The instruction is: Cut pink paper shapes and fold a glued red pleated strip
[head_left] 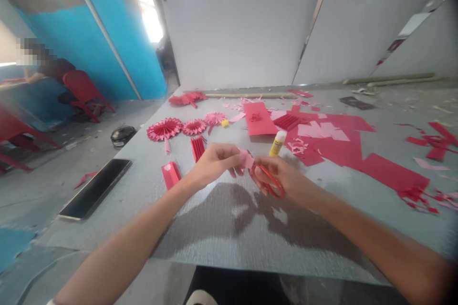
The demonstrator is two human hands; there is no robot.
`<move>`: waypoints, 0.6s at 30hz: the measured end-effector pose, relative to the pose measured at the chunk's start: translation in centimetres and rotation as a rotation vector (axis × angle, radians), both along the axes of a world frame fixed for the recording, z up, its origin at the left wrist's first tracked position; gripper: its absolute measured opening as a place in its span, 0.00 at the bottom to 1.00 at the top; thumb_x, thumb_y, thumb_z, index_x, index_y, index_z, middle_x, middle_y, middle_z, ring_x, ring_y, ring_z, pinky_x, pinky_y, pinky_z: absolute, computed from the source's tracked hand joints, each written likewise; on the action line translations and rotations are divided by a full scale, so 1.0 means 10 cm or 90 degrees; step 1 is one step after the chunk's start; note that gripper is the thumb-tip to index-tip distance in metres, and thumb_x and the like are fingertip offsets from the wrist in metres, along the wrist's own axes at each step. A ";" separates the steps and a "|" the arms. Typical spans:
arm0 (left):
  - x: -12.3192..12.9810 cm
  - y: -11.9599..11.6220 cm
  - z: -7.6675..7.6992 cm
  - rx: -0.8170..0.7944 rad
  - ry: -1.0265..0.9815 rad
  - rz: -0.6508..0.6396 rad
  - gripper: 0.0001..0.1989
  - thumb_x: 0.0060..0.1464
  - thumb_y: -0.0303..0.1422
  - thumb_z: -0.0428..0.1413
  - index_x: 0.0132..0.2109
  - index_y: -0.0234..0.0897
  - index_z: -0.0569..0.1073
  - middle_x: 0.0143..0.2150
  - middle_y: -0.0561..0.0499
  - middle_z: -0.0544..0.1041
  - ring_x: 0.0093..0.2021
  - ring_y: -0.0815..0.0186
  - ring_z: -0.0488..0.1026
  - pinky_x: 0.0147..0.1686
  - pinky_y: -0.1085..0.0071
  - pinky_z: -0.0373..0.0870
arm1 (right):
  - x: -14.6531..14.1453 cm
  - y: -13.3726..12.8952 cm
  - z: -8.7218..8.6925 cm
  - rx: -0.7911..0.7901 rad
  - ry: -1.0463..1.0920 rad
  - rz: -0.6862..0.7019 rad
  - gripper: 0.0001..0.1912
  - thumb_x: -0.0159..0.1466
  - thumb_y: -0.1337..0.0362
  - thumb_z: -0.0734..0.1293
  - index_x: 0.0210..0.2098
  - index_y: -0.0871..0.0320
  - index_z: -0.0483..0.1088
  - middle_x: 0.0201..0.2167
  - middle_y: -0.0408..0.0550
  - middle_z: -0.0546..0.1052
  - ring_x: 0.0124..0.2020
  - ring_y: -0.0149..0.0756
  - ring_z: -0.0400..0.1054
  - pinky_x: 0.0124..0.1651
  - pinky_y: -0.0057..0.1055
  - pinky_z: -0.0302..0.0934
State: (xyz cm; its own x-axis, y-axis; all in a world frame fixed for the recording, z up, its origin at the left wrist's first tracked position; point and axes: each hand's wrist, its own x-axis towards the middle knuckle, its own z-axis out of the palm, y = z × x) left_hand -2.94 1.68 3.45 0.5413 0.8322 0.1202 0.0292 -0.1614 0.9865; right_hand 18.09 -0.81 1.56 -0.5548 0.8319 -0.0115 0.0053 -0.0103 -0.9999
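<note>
Between the fingers of my left hand [223, 158] is a small piece of pink paper [246, 159], held up above the table. My right hand [274, 171] grips orange-handled scissors [274, 183] close beside the paper; the blades are mostly hidden, so whether they touch it I cannot tell. Just behind my right hand stands a yellow glue stick [277, 144] with a white cap. Left of my left hand lie a pleated red paper strip [197, 148] and a folded red paper piece [171, 175].
Pleated paper rosettes [164, 129] and a yellow cap [224, 123] lie at the back left. Red sheets [336, 140] and scraps cover the right side. A dark phone-like slab [96, 190] rests at the left edge. A seated person [53, 69] is beyond, near a red chair [84, 88].
</note>
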 end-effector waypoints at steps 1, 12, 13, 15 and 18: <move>0.00 0.00 0.00 0.000 -0.003 0.000 0.16 0.61 0.41 0.59 0.33 0.31 0.77 0.28 0.48 0.78 0.30 0.67 0.77 0.31 0.72 0.73 | 0.00 0.00 0.01 0.005 -0.001 0.003 0.24 0.62 0.41 0.70 0.32 0.55 0.63 0.21 0.37 0.65 0.20 0.28 0.60 0.25 0.29 0.57; 0.02 -0.01 -0.03 -0.007 -0.021 0.013 0.14 0.60 0.40 0.61 0.33 0.32 0.78 0.28 0.50 0.77 0.29 0.69 0.76 0.31 0.73 0.72 | 0.01 0.02 -0.08 -0.013 0.047 0.011 0.20 0.66 0.44 0.67 0.33 0.55 0.66 0.20 0.35 0.63 0.20 0.27 0.55 0.27 0.29 0.61; 0.03 -0.01 -0.03 -0.008 -0.020 0.014 0.14 0.59 0.40 0.61 0.33 0.32 0.78 0.28 0.50 0.78 0.29 0.69 0.76 0.31 0.73 0.72 | 0.01 0.03 -0.10 -0.014 0.055 0.012 0.20 0.66 0.44 0.66 0.33 0.54 0.66 0.20 0.35 0.63 0.20 0.27 0.55 0.27 0.29 0.61; 0.03 -0.01 -0.03 -0.010 -0.017 0.016 0.14 0.59 0.39 0.62 0.32 0.32 0.78 0.27 0.50 0.77 0.29 0.69 0.76 0.31 0.73 0.72 | 0.02 0.05 -0.14 -0.014 0.058 0.015 0.19 0.66 0.44 0.66 0.33 0.54 0.66 0.20 0.35 0.63 0.19 0.27 0.56 0.27 0.29 0.62; 0.03 -0.01 -0.04 -0.012 -0.021 0.020 0.13 0.59 0.38 0.61 0.32 0.32 0.78 0.27 0.50 0.77 0.28 0.69 0.76 0.31 0.73 0.72 | 0.02 0.05 -0.16 -0.018 0.057 0.015 0.19 0.66 0.45 0.67 0.34 0.54 0.67 0.20 0.35 0.64 0.19 0.27 0.56 0.27 0.29 0.61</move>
State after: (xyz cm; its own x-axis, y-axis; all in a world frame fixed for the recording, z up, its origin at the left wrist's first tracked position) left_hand -2.66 1.54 3.10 0.5112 0.8508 0.1220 0.0011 -0.1426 0.9898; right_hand 18.32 -0.27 -0.05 -0.5745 0.8183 0.0160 -0.0830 -0.0388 -0.9958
